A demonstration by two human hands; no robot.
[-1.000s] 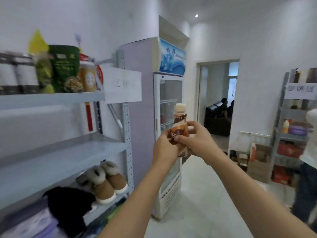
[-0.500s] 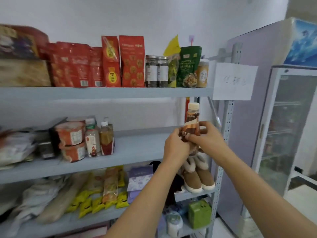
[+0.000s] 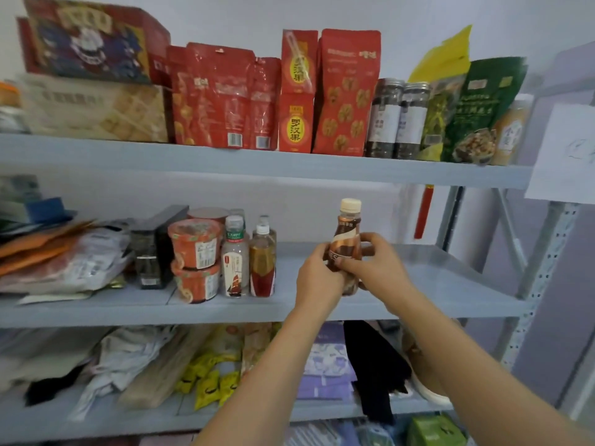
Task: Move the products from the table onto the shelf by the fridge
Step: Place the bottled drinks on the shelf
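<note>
You hold brown bottle (image 3: 347, 239) upright in both hands, over bare right stretch of middle shelf (image 3: 428, 284), not yet set down. Left hand (image 3: 317, 280) wraps lower body. Right hand (image 3: 378, 268) has fingers (image 3: 373, 244) curled round label. Double grip likely steadies it, cap up. Other drinks (image 3: 262, 262) stand grouped just left, so likely spot is beside them.

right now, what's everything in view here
shelf: 1, grey, against wall
red bags: several, red, top tier centre
dark jars: 2, dark, top tier right
green pouch: 1, green, top tier, far right
noodle cups: at least 2, orange-red, middle tier
drink bottles: at least 3, mixed, beside cups
yellow packets: several, yellow, lower tier
coffee bottle: 1, brown, held at middle tier
left hand: 1, grips coffee bottle
right hand: 1, grips coffee bottle
</note>
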